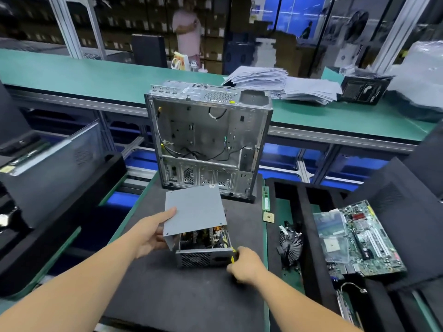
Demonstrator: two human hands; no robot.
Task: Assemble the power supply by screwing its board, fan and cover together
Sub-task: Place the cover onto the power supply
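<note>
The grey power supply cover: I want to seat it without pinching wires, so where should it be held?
Probably by its bent left edge, from the left, as the left hand does. The cover sits tilted, its near side raised over the open board, so that edge is free.

The left hand point(153, 236) has open black mat point(167, 295) behind it, toward the person, and a hand can pass there. In front of the left hand, the grey cover point(195, 210) stands tilted over the power supply box point(205, 250) and closes the way. Beyond the cover, the open computer case point(208, 140) stands upright and blocks the far side. The right hand point(245, 264) is at the right front corner of the box. To its right, near, lies a cooler fan point(290, 248), and further right a motherboard point(362, 238) in black foam. A small chip point(268, 216) and a memory stick point(266, 200) lie ahead of the right hand.
</note>
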